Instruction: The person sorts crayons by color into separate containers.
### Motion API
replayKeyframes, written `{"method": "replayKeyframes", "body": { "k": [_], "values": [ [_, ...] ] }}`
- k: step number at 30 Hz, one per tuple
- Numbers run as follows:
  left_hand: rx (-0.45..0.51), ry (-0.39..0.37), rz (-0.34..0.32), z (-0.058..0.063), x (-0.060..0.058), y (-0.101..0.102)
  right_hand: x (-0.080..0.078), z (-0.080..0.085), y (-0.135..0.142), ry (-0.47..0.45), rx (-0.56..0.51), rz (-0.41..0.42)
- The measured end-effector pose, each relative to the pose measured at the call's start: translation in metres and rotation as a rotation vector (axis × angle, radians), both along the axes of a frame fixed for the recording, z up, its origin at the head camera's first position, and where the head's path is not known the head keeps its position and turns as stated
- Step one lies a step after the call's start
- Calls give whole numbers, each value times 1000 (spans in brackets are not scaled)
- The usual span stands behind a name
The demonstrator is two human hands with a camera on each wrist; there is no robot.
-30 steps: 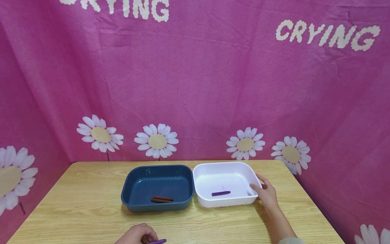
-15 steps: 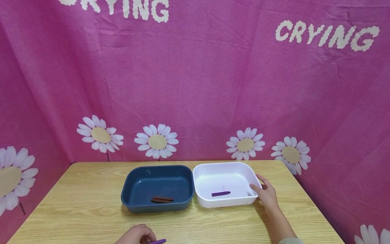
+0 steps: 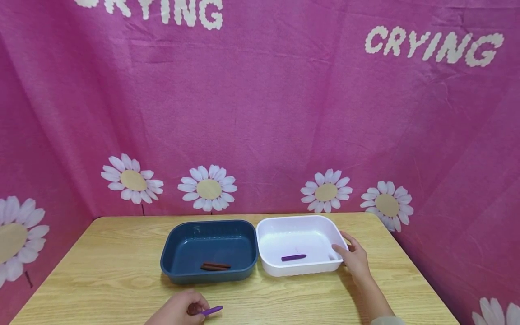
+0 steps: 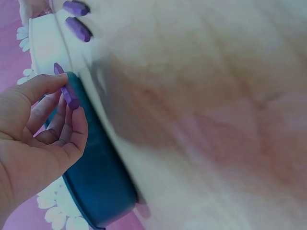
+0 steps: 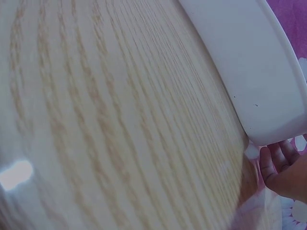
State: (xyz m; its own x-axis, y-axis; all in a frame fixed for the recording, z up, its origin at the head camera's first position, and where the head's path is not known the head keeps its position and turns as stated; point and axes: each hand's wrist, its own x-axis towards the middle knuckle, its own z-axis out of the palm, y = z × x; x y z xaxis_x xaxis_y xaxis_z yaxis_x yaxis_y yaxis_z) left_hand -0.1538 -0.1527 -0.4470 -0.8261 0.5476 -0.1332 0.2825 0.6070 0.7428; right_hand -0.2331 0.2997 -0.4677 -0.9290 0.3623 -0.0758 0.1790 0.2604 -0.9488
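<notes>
My left hand (image 3: 180, 308) pinches a purple crayon (image 3: 212, 310) between thumb and fingers, in front of a dark blue tray (image 3: 211, 276). The left wrist view shows the same crayon (image 4: 71, 97) from closer up, overlapping the blue tray's wall. On the right, my right hand (image 3: 356, 259) grips the near right corner of a white tray (image 3: 300, 270), thumb over the rim and fingers outside. One purple crayon (image 3: 294, 257) lies in the white tray. Two brown crayon-like sticks (image 3: 215, 266) lie side by side in the blue tray.
Both trays stand side by side on a wood-grain table (image 3: 109, 266). Two more purple crayons, one (image 4: 78, 28) nearer the left hand and one (image 4: 76, 7) beyond it, lie on the table in the left wrist view. A pink flowered cloth (image 3: 260, 113) hangs behind.
My left hand has risen a little from the bottom edge toward the blue tray, bringing the crayon further into view. The right hand keeps its hold on the white tray.
</notes>
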Motion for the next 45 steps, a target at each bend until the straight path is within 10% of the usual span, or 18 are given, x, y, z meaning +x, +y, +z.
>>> {"method": "replayKeyframes", "body": {
  "k": [9,23,45],
  "values": [
    [2,-24,79,20,-4,8,0,1,-2,0,4,3],
    [55,243,63,41,-14,24,-2,0,-1,-3,-14,4],
    [161,265,142,62,-39,61,-1,0,-2,14,-44,-34]
  ]
}}
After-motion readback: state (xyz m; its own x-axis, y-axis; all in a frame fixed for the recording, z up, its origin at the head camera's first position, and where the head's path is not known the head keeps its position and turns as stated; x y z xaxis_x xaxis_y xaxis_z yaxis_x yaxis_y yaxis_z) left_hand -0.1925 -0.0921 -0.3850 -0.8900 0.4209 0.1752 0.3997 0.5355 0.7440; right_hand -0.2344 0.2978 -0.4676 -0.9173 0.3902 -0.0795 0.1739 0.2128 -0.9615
